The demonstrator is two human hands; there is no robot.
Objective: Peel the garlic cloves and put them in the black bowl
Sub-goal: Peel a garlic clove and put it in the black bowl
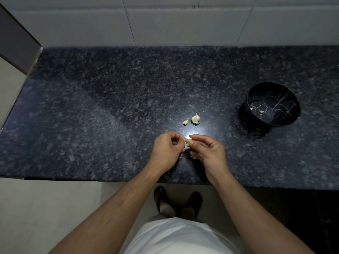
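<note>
From the head view, my left hand (pixel 167 150) and right hand (pixel 207 151) meet over the dark speckled stone table (pixel 91 107), each grip pinching one small pale garlic clove (pixel 188 142). It looks light, firm, papery-skinned; I'd catch the skin at a tip. The black veined bowl (pixel 286 121) stands well right.

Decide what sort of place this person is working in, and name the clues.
Probably a home kitchen: a dark speckled stone counter against a pale tiled wall, with garlic cloves and a black bowl set out on it.
</note>
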